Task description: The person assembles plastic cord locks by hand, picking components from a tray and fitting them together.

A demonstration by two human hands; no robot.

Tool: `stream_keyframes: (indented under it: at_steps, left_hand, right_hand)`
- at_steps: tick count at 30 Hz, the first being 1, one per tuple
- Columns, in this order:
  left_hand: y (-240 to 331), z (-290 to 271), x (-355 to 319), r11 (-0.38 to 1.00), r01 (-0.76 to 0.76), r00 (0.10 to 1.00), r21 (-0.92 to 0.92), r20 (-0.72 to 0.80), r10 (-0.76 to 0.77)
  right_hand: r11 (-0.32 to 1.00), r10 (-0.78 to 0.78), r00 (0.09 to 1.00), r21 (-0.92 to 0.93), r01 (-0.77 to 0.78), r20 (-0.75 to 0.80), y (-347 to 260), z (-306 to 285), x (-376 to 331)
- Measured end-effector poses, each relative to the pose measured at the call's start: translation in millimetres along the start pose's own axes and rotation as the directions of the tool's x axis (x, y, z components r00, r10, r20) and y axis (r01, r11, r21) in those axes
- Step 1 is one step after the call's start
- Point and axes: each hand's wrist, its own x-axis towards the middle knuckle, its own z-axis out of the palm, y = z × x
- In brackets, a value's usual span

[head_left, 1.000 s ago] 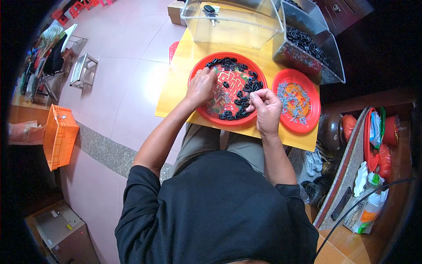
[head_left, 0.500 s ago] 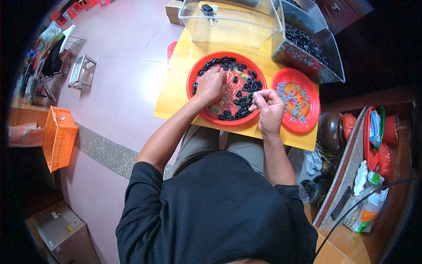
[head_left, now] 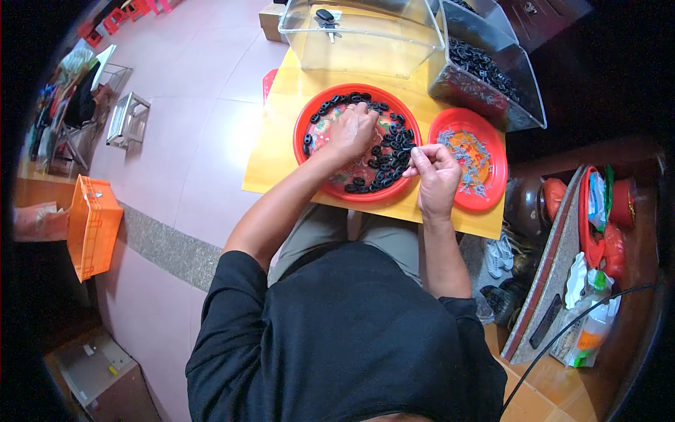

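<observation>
Two hands work here: we find the left hand [head_left: 350, 131] curled among black rings [head_left: 391, 144] in the large red tray [head_left: 307, 123], the right hand [head_left: 436, 174] pinching one ring at its near right rim.

The left hand [head_left: 351, 130] lies knuckles up over the big red tray [head_left: 309, 162], so its fingertips and whatever they touch among the black rings [head_left: 394, 144] are hidden. The right hand [head_left: 434, 169] pinches something too small to make out. The pieces in the smaller red plate [head_left: 492, 190] are too fine to tell apart. The person's torso hides the near edge of the yellow surface [head_left: 274, 155]. The clear box [head_left: 358, 35] is cut off at the top edge.
</observation>
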Motion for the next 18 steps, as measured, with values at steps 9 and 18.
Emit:
stream_keyframes:
  at_steps: [9,18]
  left_hand:
    - [-10,-3,-9,0.971,0.092,0.996,-0.221,0.002,-0.094]
    - [13,-53,-63,0.114,0.326,0.939,-0.938,0.307,-0.156]
  right_hand:
    - [1.0,-0.022,1.0,0.015,0.022,0.002,0,-6,0]
    - [1.0,0.0,0.992,-0.014,0.002,0.124,-12,12,2]
